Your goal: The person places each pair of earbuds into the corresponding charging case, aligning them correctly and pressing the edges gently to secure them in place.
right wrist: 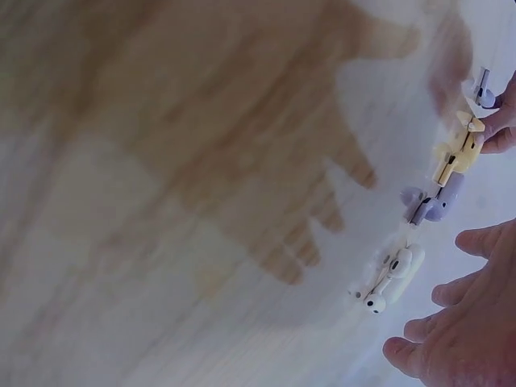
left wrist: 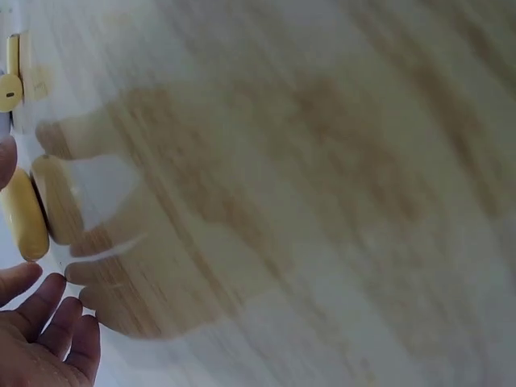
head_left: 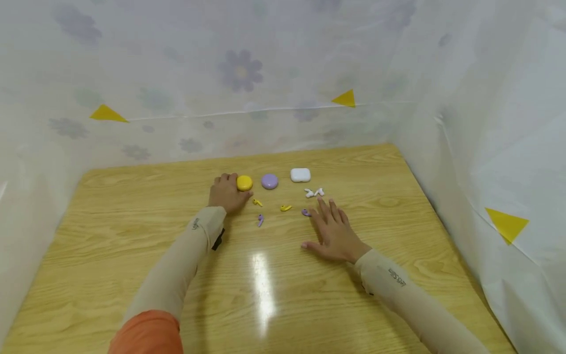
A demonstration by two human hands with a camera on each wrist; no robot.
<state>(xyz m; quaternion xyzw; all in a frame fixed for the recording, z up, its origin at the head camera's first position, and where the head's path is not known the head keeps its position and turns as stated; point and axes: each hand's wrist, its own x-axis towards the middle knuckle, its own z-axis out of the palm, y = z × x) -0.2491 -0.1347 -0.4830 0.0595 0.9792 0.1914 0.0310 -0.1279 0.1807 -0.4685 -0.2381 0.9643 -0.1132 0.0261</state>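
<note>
Orange sleeve (head_left: 146,334) nearest, the left hand (head_left: 229,194) bracketed the yellow case (head_left: 244,183) left of the purple case (head_left: 269,181), pinched or not I couldn't tell, while the right hand (head_left: 335,235), spread and empty, risked knocking a purple earbud (head_left: 305,212) astray with any sideways slide!

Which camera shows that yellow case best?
The head view: there the yellow case shows its round top clearly. The left wrist view catches it edge-on; the right wrist view shows only part, behind a yellow earbud.
</note>
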